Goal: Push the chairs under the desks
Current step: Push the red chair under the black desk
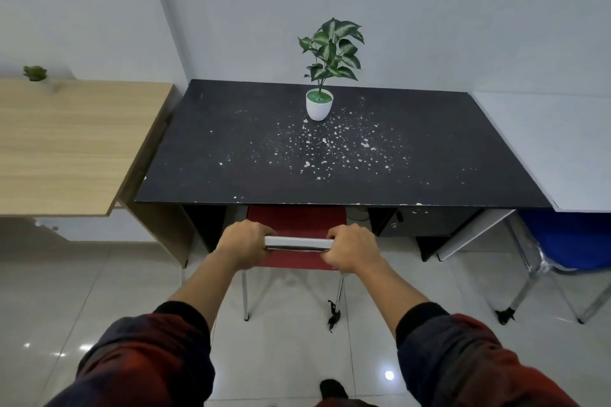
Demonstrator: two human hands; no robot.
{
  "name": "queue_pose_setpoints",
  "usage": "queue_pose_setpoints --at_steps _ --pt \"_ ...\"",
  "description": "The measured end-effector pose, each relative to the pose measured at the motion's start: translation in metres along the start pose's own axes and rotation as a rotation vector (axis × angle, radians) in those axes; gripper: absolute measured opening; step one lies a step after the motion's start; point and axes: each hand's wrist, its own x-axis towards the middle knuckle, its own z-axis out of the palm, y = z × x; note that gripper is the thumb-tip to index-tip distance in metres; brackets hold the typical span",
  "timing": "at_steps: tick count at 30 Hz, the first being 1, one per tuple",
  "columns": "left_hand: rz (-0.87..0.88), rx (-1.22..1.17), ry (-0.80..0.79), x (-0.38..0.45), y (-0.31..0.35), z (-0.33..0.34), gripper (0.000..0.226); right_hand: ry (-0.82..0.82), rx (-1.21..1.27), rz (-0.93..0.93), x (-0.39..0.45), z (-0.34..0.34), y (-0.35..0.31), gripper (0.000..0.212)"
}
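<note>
Head view: red chair (295, 221) sits partly under the near edge of the black desk (330, 155), its seat half hidden beneath the top. Left hand (246, 243) and right hand (353, 249) both clench the chair's metal top bar (298, 243). A potted plant (320, 102) stands far on the desk. A wooden desk (66, 142) lies left, a blue chair (568, 241) right.

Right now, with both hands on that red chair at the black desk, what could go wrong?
The left hand and right hand grip the top bar of the red chair, close to the edge of the black desk; pushing further might pinch knuckles against it. A hard bump could wobble the potted plant. The loose black strap on the chair's leg might snag or drag on the tiled floor.
</note>
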Motion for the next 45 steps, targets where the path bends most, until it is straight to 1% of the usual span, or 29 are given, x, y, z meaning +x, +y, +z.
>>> queue_pose_setpoints --at_steps 5,8,10,15,21,25,30,40,45 --pt "-0.074 0.002 0.050 0.004 0.016 -0.001 0.030 -0.043 0.022 -0.070 0.008 -0.014 0.012 0.031" --pt "-0.067 0.006 0.062 0.006 0.034 0.006 0.035 -0.059 0.009 -0.058 0.009 -0.020 0.030 0.029" --pt "-0.053 0.010 0.063 0.007 0.038 0.010 0.034 -0.040 0.018 -0.052 0.007 -0.020 0.038 0.030" --pt "-0.021 0.039 0.039 0.011 0.026 0.006 0.029 0.010 0.038 -0.043 0.008 -0.015 0.028 0.029" --pt "-0.056 0.049 0.040 0.014 0.026 0.005 0.034 0.004 0.028 -0.067 0.013 -0.014 0.030 0.028" --pt "-0.086 0.025 0.069 0.015 0.030 0.006 0.031 -0.006 0.021 -0.102 0.016 -0.018 0.033 0.028" --pt "-0.069 0.035 0.089 0.015 0.030 0.014 0.025 -0.005 0.012 -0.109 0.012 -0.016 0.036 0.025" --pt "-0.035 0.057 0.158 0.027 0.019 0.008 0.027 0.035 -0.045 -0.180 0.031 -0.015 0.038 0.026" --pt "-0.056 0.037 0.154 0.035 0.019 -0.004 0.026 0.046 -0.036 -0.173 0.042 -0.021 0.037 0.026"
